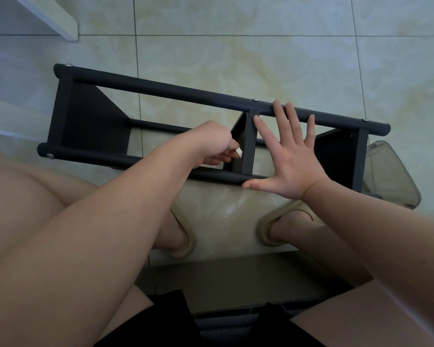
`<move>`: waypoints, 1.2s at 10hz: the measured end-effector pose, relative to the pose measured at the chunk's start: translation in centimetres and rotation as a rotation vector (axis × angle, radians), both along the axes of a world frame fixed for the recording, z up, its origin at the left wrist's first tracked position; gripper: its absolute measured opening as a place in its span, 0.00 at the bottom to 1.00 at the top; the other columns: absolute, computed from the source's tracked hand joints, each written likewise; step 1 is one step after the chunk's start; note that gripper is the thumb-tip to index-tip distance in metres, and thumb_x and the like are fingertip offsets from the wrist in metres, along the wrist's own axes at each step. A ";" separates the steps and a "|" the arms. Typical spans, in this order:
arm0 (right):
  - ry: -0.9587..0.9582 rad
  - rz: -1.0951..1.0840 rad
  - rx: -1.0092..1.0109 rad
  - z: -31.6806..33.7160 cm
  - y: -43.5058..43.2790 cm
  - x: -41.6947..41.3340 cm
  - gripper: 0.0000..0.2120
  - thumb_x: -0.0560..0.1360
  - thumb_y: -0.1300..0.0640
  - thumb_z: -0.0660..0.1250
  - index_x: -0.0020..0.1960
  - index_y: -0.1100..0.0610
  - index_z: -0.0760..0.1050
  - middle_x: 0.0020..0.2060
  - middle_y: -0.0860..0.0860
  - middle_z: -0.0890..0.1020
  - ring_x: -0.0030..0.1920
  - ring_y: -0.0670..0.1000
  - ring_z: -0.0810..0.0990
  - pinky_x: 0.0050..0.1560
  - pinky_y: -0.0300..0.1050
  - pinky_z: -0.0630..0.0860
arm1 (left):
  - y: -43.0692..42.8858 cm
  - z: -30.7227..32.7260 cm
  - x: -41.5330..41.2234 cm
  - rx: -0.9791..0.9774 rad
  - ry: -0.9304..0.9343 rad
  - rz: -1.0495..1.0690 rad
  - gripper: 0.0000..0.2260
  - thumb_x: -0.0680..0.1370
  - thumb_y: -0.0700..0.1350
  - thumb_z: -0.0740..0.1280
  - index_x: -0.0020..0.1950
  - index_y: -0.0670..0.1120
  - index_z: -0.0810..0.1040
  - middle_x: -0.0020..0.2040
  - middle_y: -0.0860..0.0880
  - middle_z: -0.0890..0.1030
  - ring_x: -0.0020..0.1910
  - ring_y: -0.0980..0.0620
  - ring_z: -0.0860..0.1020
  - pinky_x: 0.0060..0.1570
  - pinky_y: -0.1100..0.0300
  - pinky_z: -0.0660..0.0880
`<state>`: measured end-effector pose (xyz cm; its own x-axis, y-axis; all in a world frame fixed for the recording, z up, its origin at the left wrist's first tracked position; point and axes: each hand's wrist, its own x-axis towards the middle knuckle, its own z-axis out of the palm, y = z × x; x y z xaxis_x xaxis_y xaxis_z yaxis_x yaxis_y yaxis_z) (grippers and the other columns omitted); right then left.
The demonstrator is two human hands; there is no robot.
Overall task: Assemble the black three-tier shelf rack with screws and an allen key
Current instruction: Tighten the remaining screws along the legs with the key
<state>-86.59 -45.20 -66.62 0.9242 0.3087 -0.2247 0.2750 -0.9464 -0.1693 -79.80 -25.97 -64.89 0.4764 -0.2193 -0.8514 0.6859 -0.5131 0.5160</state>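
Pale marbled floor tiles (236,58) fill the room. On them the black shelf rack (186,95) lies on its side, long axis running left to right. The right hand (290,159) presses its poles with fingers spread flat. The left hand (211,144) curls beside the middle shelf (248,144); its grasp is unclear.

Head view, looking down. Black rack (186,95) lies on its side on a tiled floor (236,53), three shelves upright between the poles. Right hand (291,166) is spread flat, fingertips on the far pole, thumb against the near pole. Left hand (211,142) is curled beside the middle shelf (248,146); what it holds is unclear. Silver screw (255,99) sits in the far pole.
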 end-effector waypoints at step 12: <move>0.003 -0.005 -0.001 -0.1 0.0 0.0 0.59 0.63 0.15 0.53 0.84 0.49 0.46 0.82 0.59 0.42 0.81 0.62 0.38 0.75 0.74 0.37 | 1.9 0.9 0.2 0.090 -0.168 -0.513 0.10 0.81 0.38 0.64 0.54 0.42 0.85 0.58 0.45 0.84 0.62 0.46 0.78 0.60 0.51 0.76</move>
<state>-86.59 -45.19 -66.69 0.9249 0.3041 -0.2281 0.2699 -0.9479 -0.1692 -79.56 -24.06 -63.98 0.4582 -0.3895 -0.7990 0.2480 -0.8071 0.5357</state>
